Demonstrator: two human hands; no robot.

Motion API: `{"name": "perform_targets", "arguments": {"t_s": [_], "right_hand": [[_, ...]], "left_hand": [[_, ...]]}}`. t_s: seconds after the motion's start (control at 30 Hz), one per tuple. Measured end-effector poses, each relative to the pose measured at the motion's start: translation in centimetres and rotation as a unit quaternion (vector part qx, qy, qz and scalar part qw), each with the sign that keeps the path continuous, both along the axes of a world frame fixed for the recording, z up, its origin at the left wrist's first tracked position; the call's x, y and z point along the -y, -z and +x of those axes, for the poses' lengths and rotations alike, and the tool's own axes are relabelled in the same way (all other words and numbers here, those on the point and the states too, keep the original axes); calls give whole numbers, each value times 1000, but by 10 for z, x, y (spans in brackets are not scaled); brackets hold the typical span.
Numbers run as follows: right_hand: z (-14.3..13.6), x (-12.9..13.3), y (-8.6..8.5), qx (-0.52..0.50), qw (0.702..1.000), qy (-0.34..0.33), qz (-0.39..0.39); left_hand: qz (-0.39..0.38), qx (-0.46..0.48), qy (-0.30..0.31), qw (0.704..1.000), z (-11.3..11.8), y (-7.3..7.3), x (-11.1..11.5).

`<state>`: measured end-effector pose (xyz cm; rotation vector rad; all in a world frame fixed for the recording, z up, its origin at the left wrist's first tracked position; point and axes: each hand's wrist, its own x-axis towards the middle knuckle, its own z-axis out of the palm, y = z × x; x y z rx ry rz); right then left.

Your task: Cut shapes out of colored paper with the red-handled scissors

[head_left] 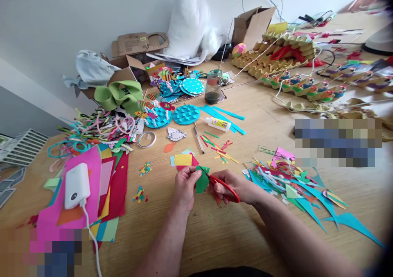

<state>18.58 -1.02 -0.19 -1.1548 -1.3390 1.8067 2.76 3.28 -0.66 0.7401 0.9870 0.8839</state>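
Cutting looks like the step in hand: left hand (186, 187) pinches a small green paper piece (202, 183) between thumb and fingers, right hand (230, 185) grips a pair of red-handled scissors (233, 194), blades at the upper part of the paper. Paper is held up between both hands, over the light wood-grain surface (230, 244); blade gap too small to read. Next move likely calls for a steady left pinch, fingertips clear of the blades, paper turned to suit the cut line. Just beyond the left hand: small stack of yellow, red and light blue paper pieces (183, 160). Past that, orange paper fish shape (169, 147), white fish cut-out with dark outline (176, 134), slim clear-barrelled pen (199, 140), loose pile of thin multicoloured paper strips (219, 150). Farther out, white glue bottle with yellow label (218, 124) lies on its side near long blue paper strips (235, 114); round blue scalloped disc (186, 114) beside it. Left side: two little heaps of coloured paper dots (145, 169), then magenta paper sheet (92, 166) over other coloured sheets, white power bank (76, 182) on top, cable plugged in. Right side: messy heap of mixed paper scraps (302, 201). Back: clear glass jar with dark contents (213, 89), tan egg-carton trays (253, 60).
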Motion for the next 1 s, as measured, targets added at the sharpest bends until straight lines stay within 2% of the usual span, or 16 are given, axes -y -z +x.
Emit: {"name": "perform_targets", "arguments": {"t_s": [0.17, 1.0], "right_hand": [[0, 0, 0, -1, 1000, 2, 0], [1, 1, 0, -5, 1000, -3, 3]], "left_hand": [[9, 3, 3, 1000, 0, 3, -1], [2, -12, 9, 1000, -1, 3, -1]]}}
